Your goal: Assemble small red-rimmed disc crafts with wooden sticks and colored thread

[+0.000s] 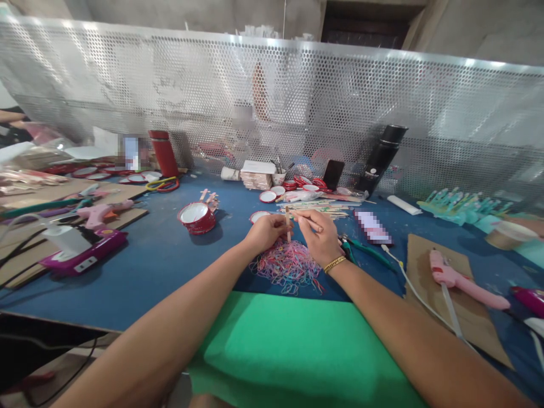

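My left hand [268,232] pinches a narrow wooden stick [288,224], which stands upright between my two hands. Close on its right, my right hand [317,233] has its thumb and index finger closed near the stick's top; whatever they grip is too small to make out. A gold bracelet [334,264] circles that wrist. Just below both hands lies a tangled heap of thin pink, blue and purple loops [289,266], like small elastic bands. Behind the hands more wooden sticks [331,207] lie in a loose bundle.
A red tape roll [196,218] stands left, pliers [369,252] and a phone [374,226] right. Pink glue guns [461,279] lie on cardboard at both sides. Red [164,154] and black bottles [380,161] stand before the perforated metal screen [204,90]. Green cloth [297,345] covers my lap.
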{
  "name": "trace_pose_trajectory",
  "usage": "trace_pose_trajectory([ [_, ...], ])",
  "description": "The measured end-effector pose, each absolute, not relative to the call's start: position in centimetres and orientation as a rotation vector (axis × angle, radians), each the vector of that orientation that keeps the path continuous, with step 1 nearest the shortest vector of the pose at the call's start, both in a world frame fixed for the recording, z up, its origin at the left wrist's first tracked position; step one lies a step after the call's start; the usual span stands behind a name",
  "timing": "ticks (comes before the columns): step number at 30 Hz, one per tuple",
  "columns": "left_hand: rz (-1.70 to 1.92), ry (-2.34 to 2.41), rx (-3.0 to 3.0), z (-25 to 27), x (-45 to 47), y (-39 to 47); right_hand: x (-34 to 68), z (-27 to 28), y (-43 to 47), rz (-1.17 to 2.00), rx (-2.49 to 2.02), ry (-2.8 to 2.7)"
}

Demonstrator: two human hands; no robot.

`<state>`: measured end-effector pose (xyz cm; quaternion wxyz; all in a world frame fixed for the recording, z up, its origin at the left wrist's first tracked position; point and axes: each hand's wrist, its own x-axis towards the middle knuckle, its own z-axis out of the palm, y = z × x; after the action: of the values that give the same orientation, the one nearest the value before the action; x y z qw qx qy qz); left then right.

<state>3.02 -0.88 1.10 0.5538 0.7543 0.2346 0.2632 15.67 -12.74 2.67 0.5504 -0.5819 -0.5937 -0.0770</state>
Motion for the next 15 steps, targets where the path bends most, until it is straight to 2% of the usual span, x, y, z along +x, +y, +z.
trace_pose_trajectory([
  [15,0.624,0.569,1.752,1.38,2.98,-1.16,15.71,2.7,-12.71,-0.173,-1.345,-1.402],
])
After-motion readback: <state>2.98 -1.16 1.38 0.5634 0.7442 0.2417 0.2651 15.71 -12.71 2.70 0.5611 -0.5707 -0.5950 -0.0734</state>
